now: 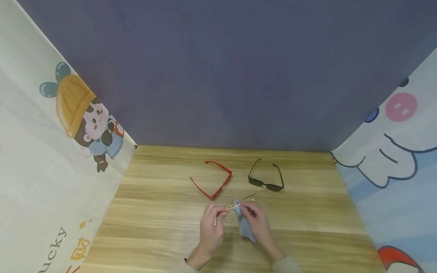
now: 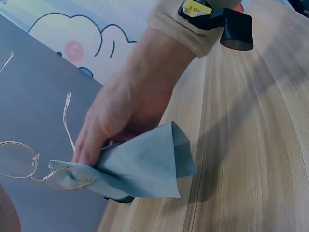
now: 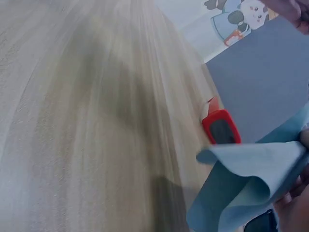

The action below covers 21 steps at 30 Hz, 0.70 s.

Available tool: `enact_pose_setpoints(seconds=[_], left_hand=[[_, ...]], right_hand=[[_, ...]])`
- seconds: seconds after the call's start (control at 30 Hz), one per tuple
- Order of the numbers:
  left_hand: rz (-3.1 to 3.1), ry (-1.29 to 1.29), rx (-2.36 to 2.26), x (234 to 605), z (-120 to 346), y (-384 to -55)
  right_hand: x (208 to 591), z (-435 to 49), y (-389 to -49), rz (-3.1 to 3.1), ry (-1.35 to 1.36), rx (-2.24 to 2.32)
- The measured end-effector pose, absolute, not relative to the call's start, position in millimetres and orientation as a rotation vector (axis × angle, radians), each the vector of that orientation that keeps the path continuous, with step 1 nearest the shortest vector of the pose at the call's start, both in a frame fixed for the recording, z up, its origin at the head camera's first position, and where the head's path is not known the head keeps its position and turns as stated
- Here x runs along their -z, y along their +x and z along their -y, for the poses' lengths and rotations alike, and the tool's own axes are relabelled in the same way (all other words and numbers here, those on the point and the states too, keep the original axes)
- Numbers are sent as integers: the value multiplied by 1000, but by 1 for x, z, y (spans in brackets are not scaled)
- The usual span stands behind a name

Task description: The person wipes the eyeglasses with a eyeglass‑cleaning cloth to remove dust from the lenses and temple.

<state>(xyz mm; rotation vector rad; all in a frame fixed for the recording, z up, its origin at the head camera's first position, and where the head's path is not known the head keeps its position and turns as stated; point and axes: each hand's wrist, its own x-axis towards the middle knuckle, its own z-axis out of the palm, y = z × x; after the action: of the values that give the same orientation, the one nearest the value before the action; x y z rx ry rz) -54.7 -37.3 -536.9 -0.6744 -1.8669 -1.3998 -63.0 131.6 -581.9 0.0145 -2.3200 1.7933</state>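
Note:
Thin gold-rimmed eyeglasses (image 2: 18,143) are held up between the two hands, above the table. My left hand (image 1: 211,225) pinches the frame at its left side; only a sliver of that hand (image 2: 6,215) enters the left wrist view. A light blue cloth (image 2: 140,166) is folded over the other lens, and my right hand (image 1: 260,225) pinches the cloth against it. The cloth (image 3: 241,188) hangs loose below the right fingers. Both temples of the eyeglasses stretch away from me, unfolded. The right fingertips are partly hidden behind the cloth in the left wrist view.
Red-framed glasses (image 1: 227,179) lie with temples unfolded beyond my left hand. Black sunglasses (image 1: 274,187) lie beyond my right hand, temples pointing away. The wooden table (image 1: 153,220) meets a grey-blue panel (image 1: 218,76) at the back and printed curtains (image 1: 27,132) at the sides.

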Motion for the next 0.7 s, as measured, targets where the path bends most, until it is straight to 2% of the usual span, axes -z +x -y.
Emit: enact_pose_setpoints(seconds=[0.2, 0.43, 0.7], left_hand=[[1866, -671, 1412, 537, 37, -55], [1878, -686, 1416, 538, 37, -56], [1866, -680, 1408, 541, 37, -55]], right_hand=[[586, -132, -63, 2310, -26, -1762], [569, -131, -60, 2305, 152, -1795], [577, -131, -63, 2318, 40, -1876]])
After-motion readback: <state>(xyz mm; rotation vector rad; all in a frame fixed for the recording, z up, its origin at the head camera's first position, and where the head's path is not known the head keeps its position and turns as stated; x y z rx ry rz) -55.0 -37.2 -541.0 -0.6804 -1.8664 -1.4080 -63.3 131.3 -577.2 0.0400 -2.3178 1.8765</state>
